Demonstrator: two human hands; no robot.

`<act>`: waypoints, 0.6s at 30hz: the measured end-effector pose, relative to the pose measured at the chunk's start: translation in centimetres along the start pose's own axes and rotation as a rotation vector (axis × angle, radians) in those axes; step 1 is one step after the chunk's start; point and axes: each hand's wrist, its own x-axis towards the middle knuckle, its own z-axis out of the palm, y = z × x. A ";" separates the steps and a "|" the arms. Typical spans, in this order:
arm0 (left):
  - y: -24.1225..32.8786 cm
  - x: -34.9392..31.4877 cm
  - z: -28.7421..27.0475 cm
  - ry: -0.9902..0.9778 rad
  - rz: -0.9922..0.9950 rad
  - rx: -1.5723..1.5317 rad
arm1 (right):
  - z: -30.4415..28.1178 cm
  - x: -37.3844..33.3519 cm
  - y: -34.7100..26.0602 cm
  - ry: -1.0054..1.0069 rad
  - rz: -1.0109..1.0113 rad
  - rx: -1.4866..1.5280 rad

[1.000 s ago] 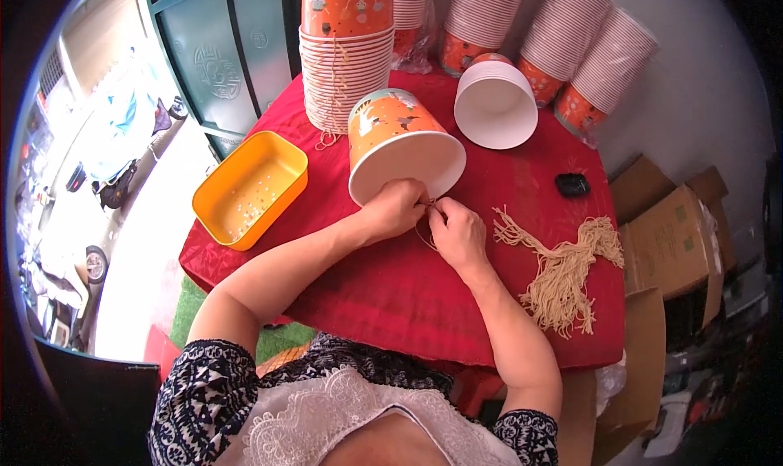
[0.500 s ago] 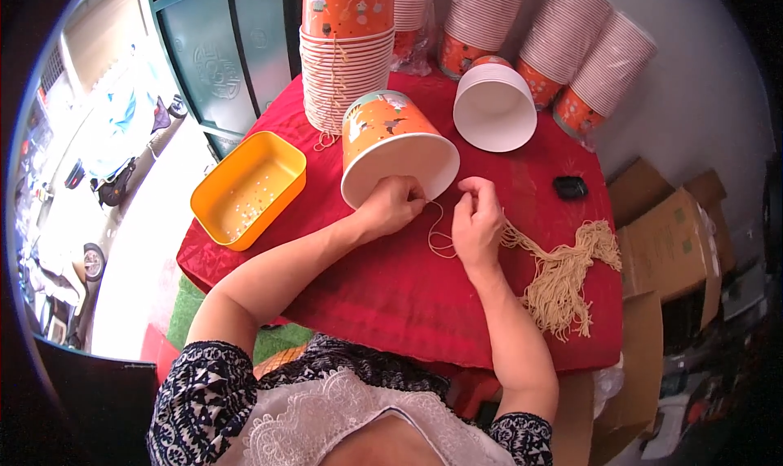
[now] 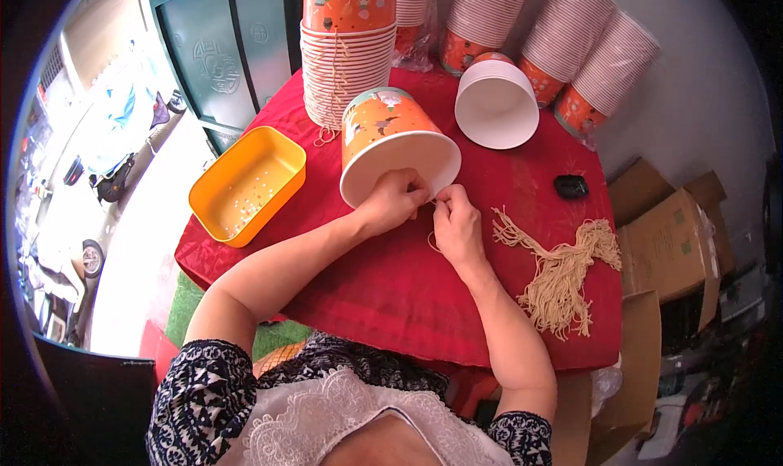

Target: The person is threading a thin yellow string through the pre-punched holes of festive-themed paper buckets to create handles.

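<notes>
An orange printed paper bucket (image 3: 387, 122) lies on its side, its white open mouth facing me. At the lower part of its rim, my left hand (image 3: 395, 200) reaches partly inside, fingers pinched together. My right hand (image 3: 457, 225) is close beside it, thumb and forefinger pinching a thin beige string (image 3: 432, 239) by the rim. Part of the string hangs below the fingers, and its end at the bucket is hidden by my hands. A bundle of beige strings (image 3: 563, 278) lies spread on the red cloth to the right of my right hand.
A yellow tray (image 3: 294, 164) holding small white bits stands at left. Behind the bucket rises a tall bucket stack (image 3: 347, 66) with strings hanging down it. Another white-mouthed bucket (image 3: 497, 111), wrapped stacks (image 3: 563, 38) and a small black object (image 3: 570, 186) are on the table. Cardboard boxes (image 3: 665, 238) stand right.
My right hand has moved left to the bucket's rim, close to my left hand, and its fingers have closed on the string. The bucket stays almost in place.
</notes>
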 end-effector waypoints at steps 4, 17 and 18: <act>-0.2 0.0 0.1 0.015 0.004 -0.035 | -0.2 0.0 -0.3 -0.048 0.004 -0.034; -0.6 0.2 0.1 -0.021 -0.085 -0.185 | 0.9 0.5 -0.4 0.039 0.043 -0.025; -0.5 0.1 0.1 -0.022 -0.085 -0.185 | 0.9 0.5 -0.3 0.046 0.053 -0.010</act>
